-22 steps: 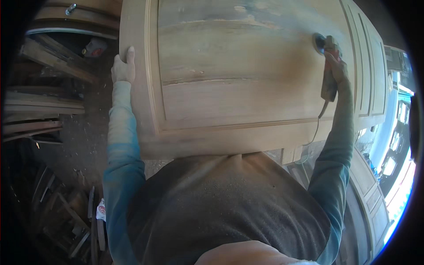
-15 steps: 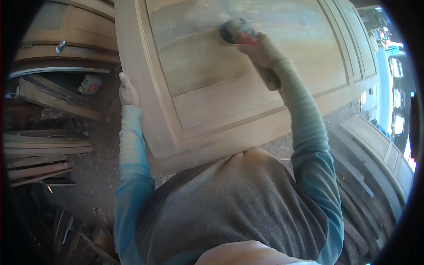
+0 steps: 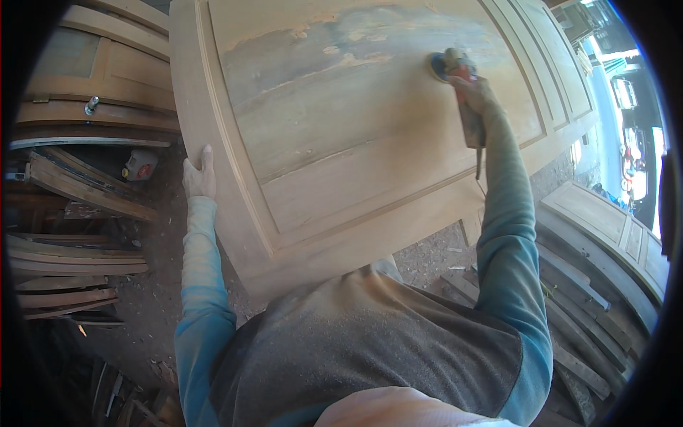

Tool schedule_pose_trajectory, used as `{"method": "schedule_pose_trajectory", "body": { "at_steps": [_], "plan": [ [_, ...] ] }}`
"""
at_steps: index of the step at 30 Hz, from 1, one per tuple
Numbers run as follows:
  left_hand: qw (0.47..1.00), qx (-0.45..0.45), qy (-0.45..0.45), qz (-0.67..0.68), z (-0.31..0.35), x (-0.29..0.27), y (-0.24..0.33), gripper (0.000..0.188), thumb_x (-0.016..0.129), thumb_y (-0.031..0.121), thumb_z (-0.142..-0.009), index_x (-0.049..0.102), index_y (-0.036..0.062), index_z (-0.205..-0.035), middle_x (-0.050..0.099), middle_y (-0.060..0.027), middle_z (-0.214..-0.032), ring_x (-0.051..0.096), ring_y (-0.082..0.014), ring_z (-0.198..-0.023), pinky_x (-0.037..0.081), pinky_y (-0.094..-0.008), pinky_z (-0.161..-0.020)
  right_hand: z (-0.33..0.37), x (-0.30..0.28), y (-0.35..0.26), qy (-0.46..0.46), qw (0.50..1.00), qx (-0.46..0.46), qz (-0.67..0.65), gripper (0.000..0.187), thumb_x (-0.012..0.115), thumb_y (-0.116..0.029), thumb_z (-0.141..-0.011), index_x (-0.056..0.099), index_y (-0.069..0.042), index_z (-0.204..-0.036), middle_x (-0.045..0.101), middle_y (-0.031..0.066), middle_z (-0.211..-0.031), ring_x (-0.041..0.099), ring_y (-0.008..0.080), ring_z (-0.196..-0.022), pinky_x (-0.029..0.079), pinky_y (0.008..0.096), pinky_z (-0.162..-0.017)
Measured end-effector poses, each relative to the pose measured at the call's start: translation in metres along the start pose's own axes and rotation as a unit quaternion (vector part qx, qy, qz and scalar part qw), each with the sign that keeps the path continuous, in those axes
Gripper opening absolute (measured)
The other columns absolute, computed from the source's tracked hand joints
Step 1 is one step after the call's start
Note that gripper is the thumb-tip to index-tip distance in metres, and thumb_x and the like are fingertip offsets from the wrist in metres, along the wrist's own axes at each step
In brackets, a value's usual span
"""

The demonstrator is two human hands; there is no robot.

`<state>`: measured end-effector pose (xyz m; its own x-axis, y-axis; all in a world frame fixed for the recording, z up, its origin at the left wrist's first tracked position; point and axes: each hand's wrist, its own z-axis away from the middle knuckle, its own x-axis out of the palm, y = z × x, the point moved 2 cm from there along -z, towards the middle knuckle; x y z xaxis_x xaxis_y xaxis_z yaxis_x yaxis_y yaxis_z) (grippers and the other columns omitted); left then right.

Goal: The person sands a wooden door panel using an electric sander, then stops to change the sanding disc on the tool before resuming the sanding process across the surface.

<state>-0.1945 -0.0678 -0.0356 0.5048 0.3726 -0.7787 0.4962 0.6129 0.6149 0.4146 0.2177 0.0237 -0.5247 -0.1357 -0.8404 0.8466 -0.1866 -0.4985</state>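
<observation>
While lying apart from the work, stacked wood (image 3: 78, 255): spreads in layers along the far left, with pale jug (image 3: 141, 165) just beside.
Left hand (image 3: 199, 179): rests at the left edge of the panelled door (image 3: 356, 121), with thumb pointing up and other fingers partly hidden; too little shows to judge how tight.
Door: lies face up across the middle, ahead of the body, with grey patches (image 3: 313, 60) in the upper part and 1 long dark line (image 3: 320, 161) lower down.
Power sander (image 3: 457, 62): sits right of centre on the large panel, round pad (image 3: 437, 67) toward the left; true contact hard to see.
Right hand (image 3: 482, 96): holds the sander, with fingers wrapped round the red part.
Sanding: looks like the step in hand, with 1 hand driving and 1 bracing.
Next sweep: seems to call for a flat pad and even pressure over the blotchy areas, well off the moulding (image 3: 249, 192).
Cord (image 3: 479, 164): trails from the sander's rear.
Loose boards (image 3: 569, 288): lie at far right.
</observation>
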Motion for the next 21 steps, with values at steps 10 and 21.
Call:
{"method": "schedule_pose_trajectory", "body": {
  "at_steps": [10, 21],
  "plan": [
    [0.999, -0.004, 0.021, -0.037, -0.041, 0.018, -0.074, 0.101, 0.042, 0.071, -0.099, 0.042, -0.0201, -0.143, 0.052, -0.0366, -0.143, 0.051, -0.0447, -0.136, 0.041, -0.0444, -0.113, -0.017, -0.06, 0.089, -0.016, 0.999, 0.026, 0.008, 0.072, 0.075, -0.065, -0.078, 0.075, -0.002, -0.114, 0.073, 0.011, -0.095, 0.069, 0.0214, -0.087, 0.054, 0.0362, -0.08],
    [0.997, 0.046, 0.013, 0.052, -0.041, 0.025, -0.07, 0.07, 0.035, 0.052, -0.109, 0.061, -0.0105, -0.128, 0.066, -0.0317, -0.124, 0.062, -0.0449, -0.12, 0.047, -0.0466, -0.101, 0.193, 0.075, -0.158, -0.199, 0.963, -0.18, 0.009, 0.08, 0.072, -0.055, -0.082, 0.058, 0.01, -0.126, 0.07, 0.0312, -0.112, 0.069, 0.0454, -0.106, 0.054, 0.0449, -0.095]
  ]
}}
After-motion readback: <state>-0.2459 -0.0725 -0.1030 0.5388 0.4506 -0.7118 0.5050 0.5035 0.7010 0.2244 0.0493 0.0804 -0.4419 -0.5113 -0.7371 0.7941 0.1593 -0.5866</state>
